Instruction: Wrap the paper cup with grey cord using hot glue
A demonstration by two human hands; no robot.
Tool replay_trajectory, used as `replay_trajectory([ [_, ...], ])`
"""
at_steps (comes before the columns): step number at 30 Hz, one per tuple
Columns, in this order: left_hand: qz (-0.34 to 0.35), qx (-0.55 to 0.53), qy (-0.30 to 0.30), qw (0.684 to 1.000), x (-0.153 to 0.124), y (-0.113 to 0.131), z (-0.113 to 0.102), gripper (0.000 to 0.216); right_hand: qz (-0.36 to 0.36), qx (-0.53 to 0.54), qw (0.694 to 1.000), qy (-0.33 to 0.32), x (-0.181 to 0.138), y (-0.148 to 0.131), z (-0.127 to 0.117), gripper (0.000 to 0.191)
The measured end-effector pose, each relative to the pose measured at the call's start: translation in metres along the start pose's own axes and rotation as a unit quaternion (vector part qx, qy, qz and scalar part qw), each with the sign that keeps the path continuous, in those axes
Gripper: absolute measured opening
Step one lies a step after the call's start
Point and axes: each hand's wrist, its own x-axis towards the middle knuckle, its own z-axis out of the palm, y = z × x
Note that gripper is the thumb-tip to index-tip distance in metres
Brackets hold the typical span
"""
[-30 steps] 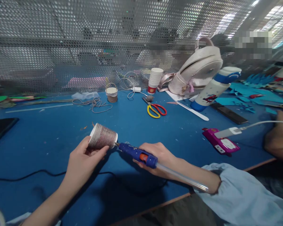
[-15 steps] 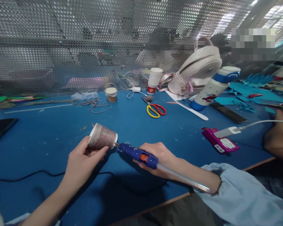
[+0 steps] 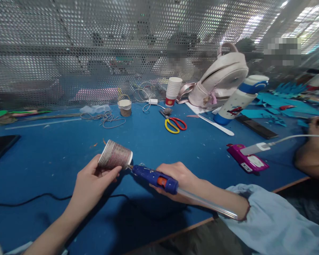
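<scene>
One bare left hand [image 3: 94, 180] gripped a tapered cup wound in grey and reddish-brown cord [image 3: 115, 154]; thumb along the near side, other fingers mostly hidden behind or under it. Cup was tipped sideways above the blue tabletop [image 3: 149, 141], wide end left, narrow white-rimmed end right. Its inside couldn't be seen; unclear whether it rested on the table.

Right hand [image 3: 178, 179] had its fingers closed round a dark-blue plastic glue gun with an orange inner part [image 3: 151, 176]. Handle and trigger were hidden by gun body and hand. Nozzle met the lower edge of the cup's narrow end; actual contact hard to confirm. A clear glue stick [image 3: 207, 202] poked out the back, across the right forearm. Black cord [image 3: 49, 194] ran off the left edge, passing out of sight under the left arm.

Black flat phone-like slab [image 3: 2, 147], cut off at left. Another person's arm [image 3: 315, 152], cut off at right, blurry, finger state can't tell. Red-and-yellow-handled scissors [image 3: 172, 124] lay beyond the hands, blade tips partly covered near a small grey yarn ball [image 3: 168, 111]. Behind the perforated metal screen [image 3: 69, 28], figures were too dim to make out.
</scene>
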Motion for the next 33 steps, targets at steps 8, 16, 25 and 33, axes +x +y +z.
replay_trajectory([
  [8,-0.017,-0.059,-0.002,0.998,0.005,0.003,0.003,0.025,0.092,0.017,0.995,0.046,0.004,-0.009,-0.007,0.024],
  [16,-0.013,-0.065,-0.027,0.997,0.005,0.001,-0.001,0.024,0.118,0.043,0.992,0.028,0.005,-0.014,-0.011,0.022],
  [25,0.002,-0.075,-0.042,0.996,0.007,-0.008,-0.002,0.024,0.148,0.067,0.986,0.020,0.005,-0.016,-0.014,0.025],
  [33,-0.014,-0.093,-0.037,0.995,0.004,-0.005,-0.002,0.022,0.218,0.111,0.969,0.041,0.009,-0.019,-0.021,0.028],
])
